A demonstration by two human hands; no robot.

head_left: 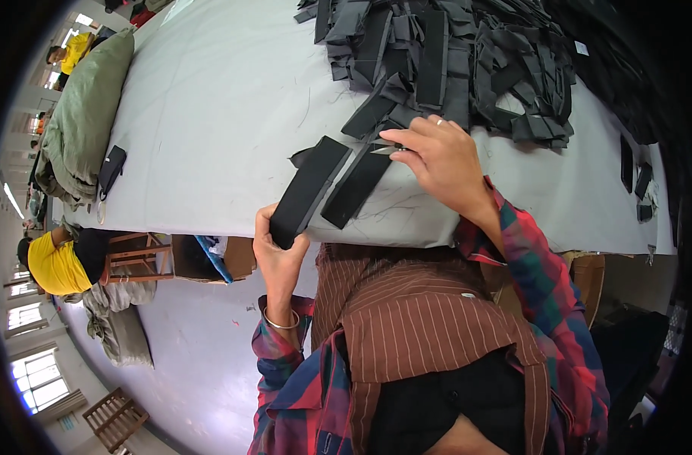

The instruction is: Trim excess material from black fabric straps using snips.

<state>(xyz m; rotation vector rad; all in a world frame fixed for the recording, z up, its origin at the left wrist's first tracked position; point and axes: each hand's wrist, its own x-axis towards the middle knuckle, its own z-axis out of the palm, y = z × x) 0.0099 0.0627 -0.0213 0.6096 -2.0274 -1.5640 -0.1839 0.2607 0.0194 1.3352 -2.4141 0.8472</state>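
Near the table's front edge, my left hand (280, 256) pinches the lower end of a black fabric strip (309, 188) between thumb and fingers. The strip slants up and to the right. A second black strip (359, 186) lies close beside it, a narrow gap between them. My right hand (446, 161) is closed on small thread snips (384, 148), whose pointed metal blades reach left over the upper end of the second strip. Just beyond, a large heap of black fabric strips (433, 61) covers the table's far middle and right.
The pale cloth-covered table (209, 129) carries loose threads. At its left lie a green sack (95, 106) and a small black pouch (112, 168). Dark fabric (615, 76) is piled at the right. A person in yellow (60, 262) is at the left, near an open cardboard box (241, 262).
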